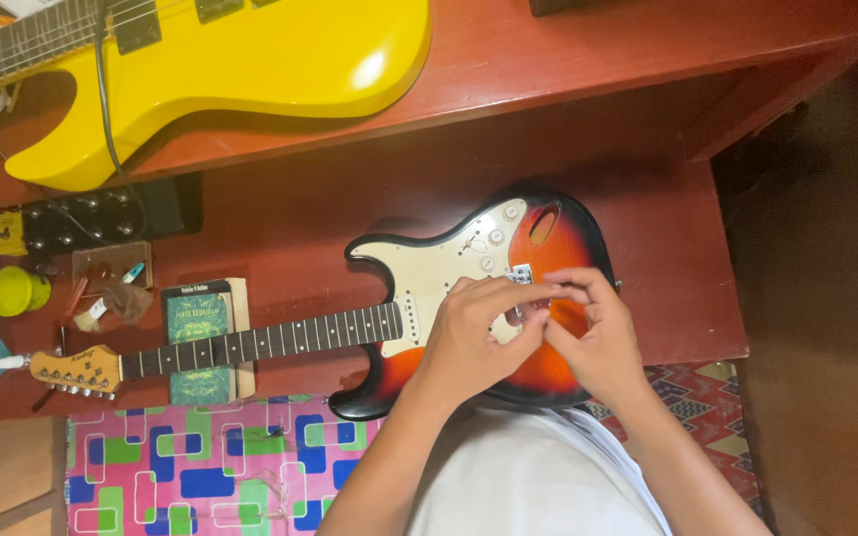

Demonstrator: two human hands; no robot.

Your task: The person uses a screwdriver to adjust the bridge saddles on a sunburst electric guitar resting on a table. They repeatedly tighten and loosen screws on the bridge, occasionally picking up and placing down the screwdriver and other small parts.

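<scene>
Over bridge (pixel 520 275) of sunburst guitar (pixel 469 298) flat on red counter (pixel 647 199): left hand (pixel 474 333) and right hand (pixel 593 333) both pinching something tiny, can't tell what. Looks like bridge adjustment; next needs fine fingertip control.

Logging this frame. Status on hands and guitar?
Left hand and right hand both on the bridge of the sunburst guitar; grip unclear. Guitar flat on the red table, neck on a green book. Nothing blocking.

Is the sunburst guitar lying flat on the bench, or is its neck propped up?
Propped. The sunburst guitar lies face up, its neck resting on a green book; both hands, left hand and right hand, work at its bridge.
</scene>
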